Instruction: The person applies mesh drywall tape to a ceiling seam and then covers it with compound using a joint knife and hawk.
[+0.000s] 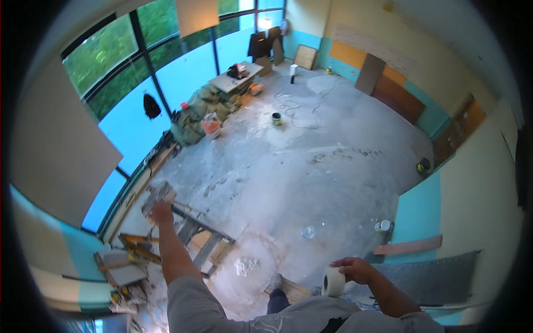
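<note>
My left hand (161,213) is out to the left, its fingers closed at the edge of a flat grey, plaster-stained piece (159,194). Whether that piece is a loose tool or part of something below it, I cannot tell. A dark ladder-like frame (202,237) with crossbars is just right of my left forearm. At the lower right, my right hand (358,270) grips a thick roll of white tape (333,283) by its upper side. The tape roll hangs close to my body.
Wooden planks (291,289) show by my feet. White rubble (246,266) lies on the dusty floor, with a clear plastic item (308,232) beyond. Buckets (276,118), filled sacks (206,102) and a low table (236,79) are farther off. A grey panel (427,275) is at right.
</note>
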### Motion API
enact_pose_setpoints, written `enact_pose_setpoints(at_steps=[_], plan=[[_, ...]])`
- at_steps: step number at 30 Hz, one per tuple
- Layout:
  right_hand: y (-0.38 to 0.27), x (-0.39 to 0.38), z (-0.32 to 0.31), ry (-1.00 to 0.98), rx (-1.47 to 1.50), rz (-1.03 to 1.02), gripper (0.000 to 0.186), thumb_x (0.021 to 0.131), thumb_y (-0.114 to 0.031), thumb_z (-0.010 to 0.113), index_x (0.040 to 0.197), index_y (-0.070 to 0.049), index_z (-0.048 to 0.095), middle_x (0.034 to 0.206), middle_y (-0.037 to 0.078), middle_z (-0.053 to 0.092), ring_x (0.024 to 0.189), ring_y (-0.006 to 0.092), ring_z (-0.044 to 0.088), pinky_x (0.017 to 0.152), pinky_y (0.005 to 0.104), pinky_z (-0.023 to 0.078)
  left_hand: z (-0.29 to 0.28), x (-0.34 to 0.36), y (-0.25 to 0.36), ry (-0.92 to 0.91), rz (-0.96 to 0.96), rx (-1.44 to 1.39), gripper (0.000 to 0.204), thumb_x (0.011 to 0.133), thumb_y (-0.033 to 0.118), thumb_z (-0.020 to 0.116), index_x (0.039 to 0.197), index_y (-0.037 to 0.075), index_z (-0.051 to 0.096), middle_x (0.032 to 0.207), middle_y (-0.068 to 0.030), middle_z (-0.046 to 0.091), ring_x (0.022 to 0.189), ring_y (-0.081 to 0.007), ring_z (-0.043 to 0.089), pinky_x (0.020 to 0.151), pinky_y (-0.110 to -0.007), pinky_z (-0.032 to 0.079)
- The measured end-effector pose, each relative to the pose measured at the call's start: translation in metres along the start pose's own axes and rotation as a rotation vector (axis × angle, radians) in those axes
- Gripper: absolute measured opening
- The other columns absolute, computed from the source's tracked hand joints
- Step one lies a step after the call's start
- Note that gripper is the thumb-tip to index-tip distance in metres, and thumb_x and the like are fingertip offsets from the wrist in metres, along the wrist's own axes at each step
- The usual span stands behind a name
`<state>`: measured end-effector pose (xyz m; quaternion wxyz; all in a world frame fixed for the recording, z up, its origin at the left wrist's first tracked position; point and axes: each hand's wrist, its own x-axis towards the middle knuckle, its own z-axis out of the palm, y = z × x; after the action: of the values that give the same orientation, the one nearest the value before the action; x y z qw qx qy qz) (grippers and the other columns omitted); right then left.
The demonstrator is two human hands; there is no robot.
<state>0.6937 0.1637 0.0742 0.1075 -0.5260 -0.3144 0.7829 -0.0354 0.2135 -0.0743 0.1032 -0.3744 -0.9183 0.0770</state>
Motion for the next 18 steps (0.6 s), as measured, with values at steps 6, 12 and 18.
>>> enact_pose_setpoints(at_steps=[6,12,18], plan=[[0.008,-0.003,0.005,0.025,-0.138,0.021,0.043,0.088,-0.011,0.065,0.129,-0.002,0.057,0.117,0.012,0.064,0.1,0.0234,0.065,0.083,0.0396,0.056,-0.019,-0.017,0.011,0.156,0.042,-0.127,0.029,0.087,0.02,0.063,0.111,0.005,0.058,0.112,-0.0141,0.058,0.101,-0.0335,0.06,0.084,-0.047,0.052],[-0.051,-0.02,0.019,0.188,-0.461,-0.287,0.049,0.085,-0.007,0.068,0.133,-0.006,0.056,0.099,0.009,0.068,0.077,0.0145,0.067,0.069,0.0304,0.057,-0.06,-0.115,0.073,0.261,0.15,-0.748,0.03,0.087,0.022,0.064,0.107,0.0,0.058,0.106,-0.0212,0.059,0.097,-0.0424,0.057,0.083,-0.05,0.048],[-0.056,-0.024,0.007,0.194,-0.49,-0.519,0.054,0.081,-0.002,0.066,0.134,-0.004,0.054,0.122,0.011,0.062,0.075,0.0114,0.065,0.067,0.026,0.055,-0.177,-0.281,0.159,-0.302,0.546,-1.048,0.032,0.087,0.02,0.066,0.11,-0.001,0.058,0.102,-0.0226,0.06,0.097,-0.0423,0.057,0.082,-0.049,0.046]])
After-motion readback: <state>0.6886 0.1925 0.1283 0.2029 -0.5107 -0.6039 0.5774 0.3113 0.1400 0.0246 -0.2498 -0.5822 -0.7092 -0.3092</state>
